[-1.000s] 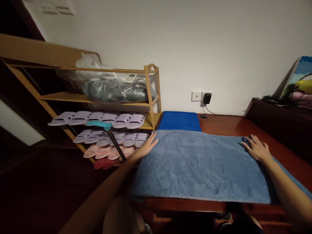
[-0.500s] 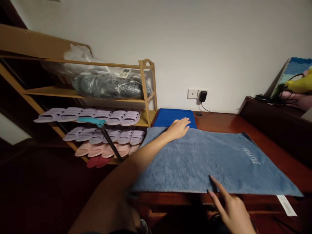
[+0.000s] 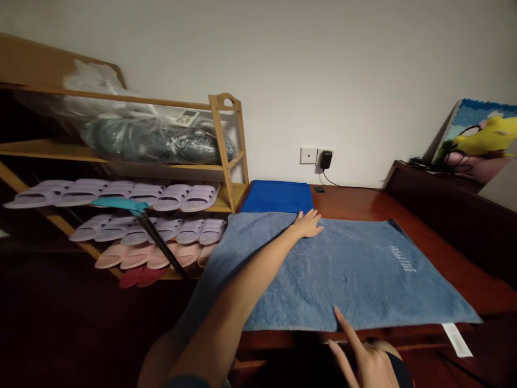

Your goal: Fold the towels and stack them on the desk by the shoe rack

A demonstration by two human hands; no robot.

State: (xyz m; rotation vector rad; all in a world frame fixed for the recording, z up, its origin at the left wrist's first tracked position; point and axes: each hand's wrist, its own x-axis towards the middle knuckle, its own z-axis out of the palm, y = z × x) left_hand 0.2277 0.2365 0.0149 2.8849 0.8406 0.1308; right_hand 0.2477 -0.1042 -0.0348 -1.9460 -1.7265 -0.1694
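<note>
Clock directions are taken from the middle of the blue-grey towel (image 3: 343, 269), which is spread nearly flat upon the reddish-brown table (image 3: 355, 202), its near edge lying along the table's front. At eleven o'clock the left hand (image 3: 308, 224) is laid on the towel, near its far edge, with the palm turned down and the fingers a little apart. At five o'clock the right hand (image 3: 369, 361) is held at the near edge, the index finger stretched over the cloth and the thumb kept apart from it; whether the cloth is touched by that finger cannot be told. White lettering (image 3: 402, 260) is seen at three o'clock, and a white label (image 3: 457, 340) is hung at four. A folded bright-blue cloth (image 3: 278, 196) is placed at ten to eleven o'clock, beside the wooden rack (image 3: 226, 151), where slippers (image 3: 200, 198) are lined up.
</note>
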